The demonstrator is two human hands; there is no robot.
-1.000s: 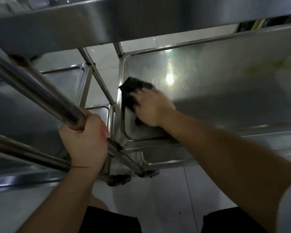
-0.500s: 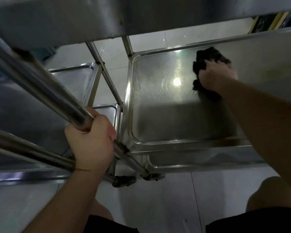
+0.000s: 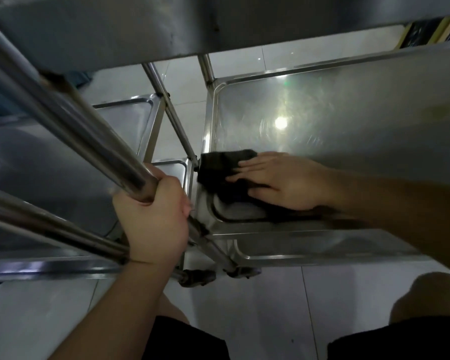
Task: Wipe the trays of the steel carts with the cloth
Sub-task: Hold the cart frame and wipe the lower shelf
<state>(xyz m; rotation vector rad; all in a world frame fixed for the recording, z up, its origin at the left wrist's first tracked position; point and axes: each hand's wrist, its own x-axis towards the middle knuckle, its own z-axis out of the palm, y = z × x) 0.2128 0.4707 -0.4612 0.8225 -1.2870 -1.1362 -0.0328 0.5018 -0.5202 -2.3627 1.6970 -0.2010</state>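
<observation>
nearest, the left hand (image 3: 153, 219) grips a cart's steel tube (image 3: 70, 123). beyond it the right hand (image 3: 278, 181), fingers flat, presses the dark cloth (image 3: 224, 168) into the middle tray's (image 3: 361, 118) near-left corner (wiping looks underway); the neighbouring cart's trays (image 3: 130, 115) likely remain.

One head camera, looking steeply down from close above

The only view sits on the person's head and faces forward and down, under the edge of an upper shelf (image 3: 115, 24), into a steel tray (image 3: 348, 105) near below it. The wide lens bends the cart tubes (image 3: 70, 126) (they look curved), and the floor (image 3: 265, 307) lies at the bottom edge; no second view shares the scene.
</observation>
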